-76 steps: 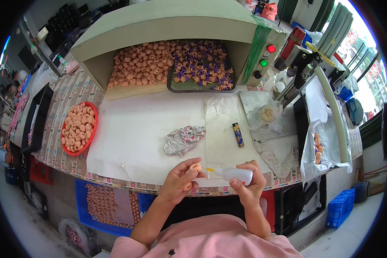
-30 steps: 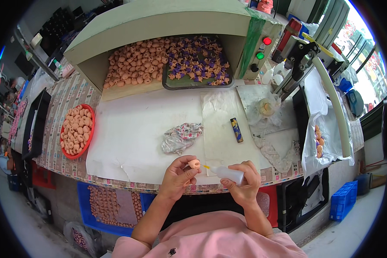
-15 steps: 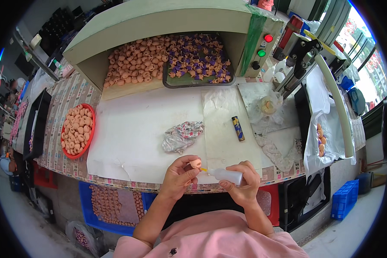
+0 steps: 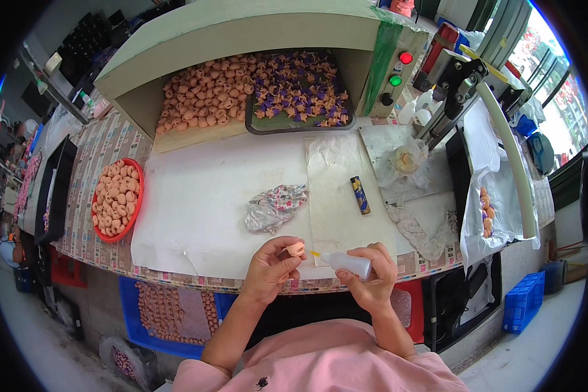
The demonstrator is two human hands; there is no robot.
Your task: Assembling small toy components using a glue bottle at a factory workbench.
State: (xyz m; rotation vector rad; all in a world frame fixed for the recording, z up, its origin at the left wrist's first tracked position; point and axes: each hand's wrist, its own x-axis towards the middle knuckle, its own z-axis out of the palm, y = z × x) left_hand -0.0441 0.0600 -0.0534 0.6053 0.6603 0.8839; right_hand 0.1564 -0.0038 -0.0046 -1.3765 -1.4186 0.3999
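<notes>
Between the thumb and fingers of my left hand (image 4: 271, 269) is a small flesh-coloured doll head (image 4: 296, 249), a hollow piece with an opening. My right hand (image 4: 372, 277) is closed round a white squeeze bottle (image 4: 349, 264), which lies nearly level. Its thin yellow nozzle (image 4: 315, 253) points left at the doll head, with a small gap between them. Both hands are over the front edge of the table. Just beyond them a crumpled floral cloth (image 4: 276, 207) lies on the white sheet (image 4: 196, 215).
Doll heads fill a red basket (image 4: 137, 202) at left and lie heaped under the beige hood (image 4: 242, 32). Beside the heap, a black tray (image 4: 300, 129) holds small purple-and-tan doll bodies. A dark blue tube (image 4: 360, 195) lies right of the cloth. A press (image 4: 460, 81) stands at right.
My right hand has drawn the bottle slightly to the right, so its nozzle has come away from the doll head. My left hand stays almost in place, still holding the head.
</notes>
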